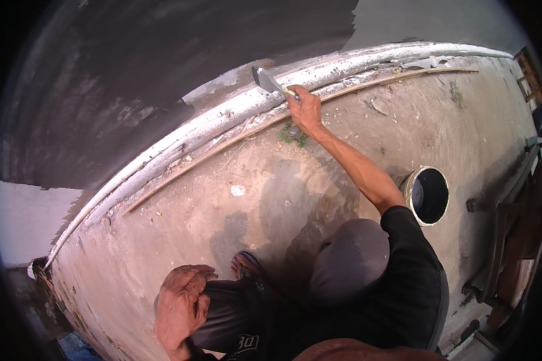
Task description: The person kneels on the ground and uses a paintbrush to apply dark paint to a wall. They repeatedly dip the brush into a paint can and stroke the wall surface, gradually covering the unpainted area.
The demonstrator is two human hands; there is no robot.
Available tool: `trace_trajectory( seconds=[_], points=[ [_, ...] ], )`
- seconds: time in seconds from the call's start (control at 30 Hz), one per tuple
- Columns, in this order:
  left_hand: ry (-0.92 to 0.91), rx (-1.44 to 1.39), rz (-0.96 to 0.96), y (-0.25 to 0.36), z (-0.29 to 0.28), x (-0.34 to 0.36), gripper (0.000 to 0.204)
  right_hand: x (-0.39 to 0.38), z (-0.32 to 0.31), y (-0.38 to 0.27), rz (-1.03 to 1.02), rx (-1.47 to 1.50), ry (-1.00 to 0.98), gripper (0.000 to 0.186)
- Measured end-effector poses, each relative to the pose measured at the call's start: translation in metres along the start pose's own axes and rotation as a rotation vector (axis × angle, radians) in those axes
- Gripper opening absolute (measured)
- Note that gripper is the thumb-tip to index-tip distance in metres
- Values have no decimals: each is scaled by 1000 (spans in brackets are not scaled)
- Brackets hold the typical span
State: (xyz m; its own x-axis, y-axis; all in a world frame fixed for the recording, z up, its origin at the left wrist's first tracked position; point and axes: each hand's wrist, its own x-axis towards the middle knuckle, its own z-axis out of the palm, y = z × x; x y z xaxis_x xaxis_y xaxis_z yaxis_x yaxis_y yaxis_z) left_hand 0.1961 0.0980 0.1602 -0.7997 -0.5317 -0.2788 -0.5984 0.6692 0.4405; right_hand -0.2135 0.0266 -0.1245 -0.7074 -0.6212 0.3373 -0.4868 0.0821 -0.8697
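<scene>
Your right hand (pixel 307 111) grips the scraper (pixel 271 82) by its handle; your left hand (pixel 180 307), loosely curled by your knee (pixel 229 316), shows nothing in it. The blade is over the rounded white ledge (pixel 241 108) below the dark-coated wall (pixel 132 78); contact is unclear. Best keep the blade low-angled, pressure even, knuckles clear of the wooden strip (pixel 223 154), and the bucket (pixel 410 198) within reach on the floor (pixel 415 132).
</scene>
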Motion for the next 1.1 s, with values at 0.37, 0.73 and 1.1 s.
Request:
trace_trajectory(
  seconds=[0.37, 0.73, 1.1],
  points=[
    [66, -57, 189, -15, 6, 32, 36, -109, -327, -123, 249, -248, 152, 25],
    [5, -38, 224, 0, 14, 56, 40, -198, -405, -82, 518, -931, -19, 25],
    [-16, 2, 196, 4, 16, 61, 33, -223, -387, -2, 374, -1011, -104, 25]
  ],
)
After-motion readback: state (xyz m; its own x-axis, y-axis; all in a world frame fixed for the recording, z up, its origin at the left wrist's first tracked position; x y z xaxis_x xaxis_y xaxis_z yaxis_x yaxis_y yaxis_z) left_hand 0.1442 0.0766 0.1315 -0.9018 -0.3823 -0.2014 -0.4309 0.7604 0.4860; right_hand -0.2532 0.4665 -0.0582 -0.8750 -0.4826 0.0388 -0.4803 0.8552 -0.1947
